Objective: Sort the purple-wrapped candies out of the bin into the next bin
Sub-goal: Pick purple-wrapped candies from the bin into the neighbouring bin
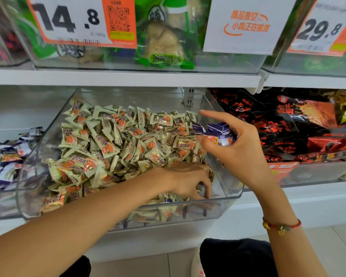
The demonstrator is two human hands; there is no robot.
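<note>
The right hand hangs above the right wall of the clear bin, thumb and curled fingers pinching a small bunch of purple-wrapped candies, forefinger stuck out straight. The left hand is down in the bin's front right corner, fingers curled into the heap of pale green candies; whether it has hold of anything I cannot tell, though a scrap of dark blue-purple wrapper shows just beside its fingertips. The next bin on the left already holds a pile of purple wrappers, so I'd judge the sorting is well on. The green heap's surface looks nearly free of purple; what is left seems to be buried strays, plus carrying this handful across.
</note>
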